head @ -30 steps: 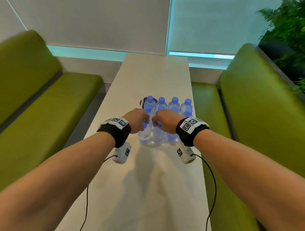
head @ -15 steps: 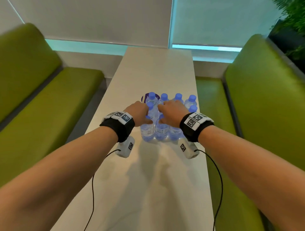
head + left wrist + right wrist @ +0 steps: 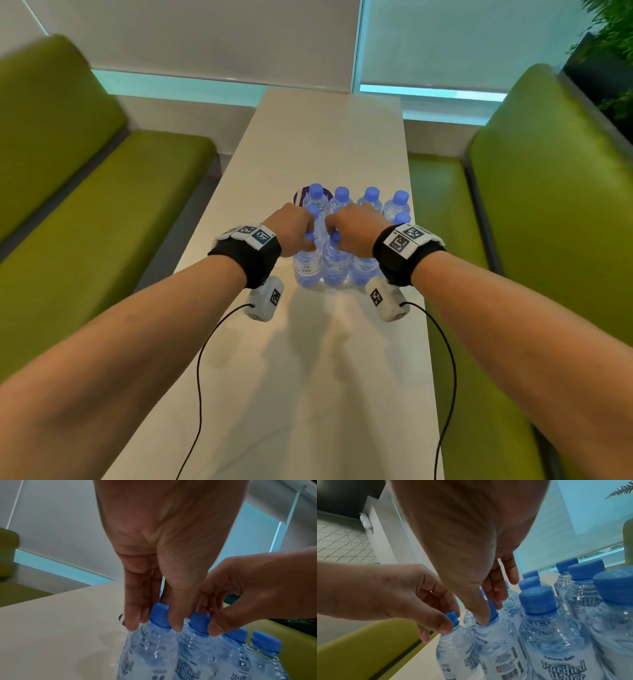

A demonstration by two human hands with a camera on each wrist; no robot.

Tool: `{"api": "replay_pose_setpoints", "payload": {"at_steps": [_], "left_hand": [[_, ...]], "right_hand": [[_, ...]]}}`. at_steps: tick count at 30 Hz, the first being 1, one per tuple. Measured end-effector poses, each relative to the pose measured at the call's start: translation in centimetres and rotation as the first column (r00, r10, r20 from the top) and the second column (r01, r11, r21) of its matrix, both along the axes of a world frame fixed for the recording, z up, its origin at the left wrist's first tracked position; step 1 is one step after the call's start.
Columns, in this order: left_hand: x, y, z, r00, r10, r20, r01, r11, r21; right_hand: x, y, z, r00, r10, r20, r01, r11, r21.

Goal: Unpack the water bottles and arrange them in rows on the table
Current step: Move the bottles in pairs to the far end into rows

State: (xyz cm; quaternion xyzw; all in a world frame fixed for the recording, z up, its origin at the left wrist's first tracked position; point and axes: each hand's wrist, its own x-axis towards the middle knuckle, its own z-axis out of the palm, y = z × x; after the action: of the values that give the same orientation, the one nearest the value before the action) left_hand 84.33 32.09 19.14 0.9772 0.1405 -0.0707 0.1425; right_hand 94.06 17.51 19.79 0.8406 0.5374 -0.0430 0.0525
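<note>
A block of several clear water bottles (image 3: 371, 205) with blue caps stands upright mid-table. My left hand (image 3: 310, 236) pinches the neck of the near-left bottle (image 3: 306, 267). In the left wrist view the left hand (image 3: 154, 627) has its thumb and fingers on either side of that bottle's cap (image 3: 160, 615). My right hand (image 3: 334, 236) pinches the top of the second front bottle (image 3: 334, 265) right beside it. The right wrist view shows the right hand (image 3: 489, 609) with its thumb on that bottle's shoulder (image 3: 498, 649). I cannot tell whether plastic wrap covers the bottles.
The long pale table (image 3: 308, 377) runs away from me between two green benches (image 3: 85, 222) (image 3: 548, 222). A dark round sticker (image 3: 299, 197) lies under the block's far-left corner. A plant (image 3: 609, 51) stands at the back right. Wrist cables hang over the near table.
Both hands stay together on the tops of the near-left bottles. The block has not visibly moved; only the head view shifted slightly.
</note>
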Motion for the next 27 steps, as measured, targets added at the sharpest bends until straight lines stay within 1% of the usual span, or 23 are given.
{"api": "replay_pose_setpoints", "payload": {"at_steps": [2, 4, 8, 14, 18, 27], "left_hand": [[0.17, -0.34, 0.14, 0.999, -0.008, -0.040, 0.008, 1.000, 0.015], [0.23, -0.71, 0.26, 0.998, 0.006, -0.066, -0.004, 0.999, 0.037], [0.13, -1.00, 0.30, 0.998, 0.038, -0.059, -0.036, 0.998, 0.043], [-0.31, -0.78, 0.14, 1.000, 0.011, -0.029, -0.010, 0.999, 0.037], [-0.28, -0.65, 0.23, 0.998, -0.056, -0.017, 0.056, 0.998, 0.030], [-0.17, -0.24, 0.07, 0.992, -0.127, 0.013, 0.127, 0.991, 0.037]], "right_hand": [[0.05, 0.03, -0.07, 0.999, -0.002, -0.032, 0.003, 1.000, 0.008], [-0.15, 0.17, -0.18, 0.999, -0.021, -0.033, 0.021, 1.000, 0.000], [-0.71, 0.46, -0.21, 0.994, -0.092, 0.056, 0.095, 0.994, -0.061], [-0.70, 0.30, -0.24, 0.997, -0.047, 0.065, 0.049, 0.998, -0.039], [-0.58, 0.22, -0.28, 0.997, -0.026, 0.073, 0.029, 0.999, -0.032], [-0.60, -0.11, -0.63, 0.999, -0.023, 0.033, 0.023, 0.999, 0.025]]}}
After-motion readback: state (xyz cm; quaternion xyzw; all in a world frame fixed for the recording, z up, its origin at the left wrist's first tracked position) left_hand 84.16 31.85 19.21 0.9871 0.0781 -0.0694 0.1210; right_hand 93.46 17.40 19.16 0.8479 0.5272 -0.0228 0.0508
